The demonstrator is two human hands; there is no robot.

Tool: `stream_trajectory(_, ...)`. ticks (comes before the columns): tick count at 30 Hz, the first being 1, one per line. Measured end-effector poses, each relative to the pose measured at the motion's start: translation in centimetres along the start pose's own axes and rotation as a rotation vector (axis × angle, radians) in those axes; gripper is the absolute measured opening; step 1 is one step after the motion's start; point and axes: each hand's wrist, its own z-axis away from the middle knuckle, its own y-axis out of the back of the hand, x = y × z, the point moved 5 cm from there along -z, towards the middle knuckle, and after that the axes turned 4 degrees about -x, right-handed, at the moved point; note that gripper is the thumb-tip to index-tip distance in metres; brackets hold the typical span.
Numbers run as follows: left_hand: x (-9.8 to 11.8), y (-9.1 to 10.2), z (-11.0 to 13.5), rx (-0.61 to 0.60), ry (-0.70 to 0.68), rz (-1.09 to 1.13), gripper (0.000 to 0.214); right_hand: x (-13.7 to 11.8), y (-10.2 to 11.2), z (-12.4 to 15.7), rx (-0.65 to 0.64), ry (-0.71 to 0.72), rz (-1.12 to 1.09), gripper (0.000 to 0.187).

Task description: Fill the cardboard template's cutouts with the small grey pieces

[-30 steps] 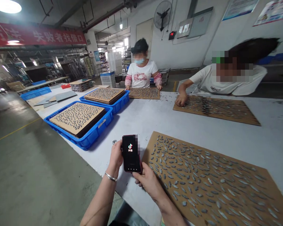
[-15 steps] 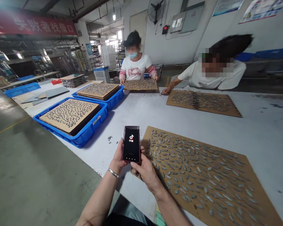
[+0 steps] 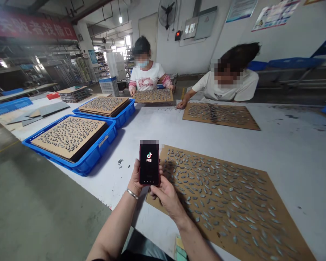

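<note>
A smartphone [image 3: 149, 166] in a dark red case stands upright in front of me, its black screen showing a white music-note logo. My left hand [image 3: 136, 178] wraps round it from the left, with fingertips showing at its right edge. At the lower right corner, my right hand [image 3: 168, 195] grips the phone, thumb by the bottom edge and the other fingers partly hidden. Behind and right of the phone, a brown cardboard sheet [image 3: 222, 192] lies on the white table [image 3: 141, 127], covered with small grey leaf-shaped pieces.
Two blue trays [image 3: 88, 165] at left hold stacked cardboard sheets with grey pieces. A few loose pieces [image 3: 120, 161] lie near them. Across the table, one person [image 3: 148, 76] holds a sheet [image 3: 153, 95]; another person [image 3: 228, 79] leans over a second sheet [image 3: 220, 115].
The view has turned slightly right, so the table, trays and people sit further left. Both hands keep hold of the smartphone, and its screen shows the same logo.
</note>
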Motion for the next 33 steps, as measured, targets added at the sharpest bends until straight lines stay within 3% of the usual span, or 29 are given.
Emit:
stream_trajectory(6,-0.6,1.3,0.6,0.063,-0.092,0.023,0.108,0.8,-1.2,0.4,-0.094,-0.035,-0.035,0.043)
stream_trajectory(15,0.4,-0.5,1.6,0.169,-0.181,0.069,0.098,0.5,-1.6,1.0,-0.151,-0.073,-0.050,0.041)
stream_trajectory(25,0.5,-0.4,1.7,0.148,-0.192,0.090,0.100,0.2,-1.9,1.4,-0.171,-0.092,-0.048,0.036)
stream_trajectory(33,0.3,-0.2,1.8,0.147,-0.212,0.059,0.101,0.9,-1.7,1.3,-0.179,-0.088,-0.038,0.042)
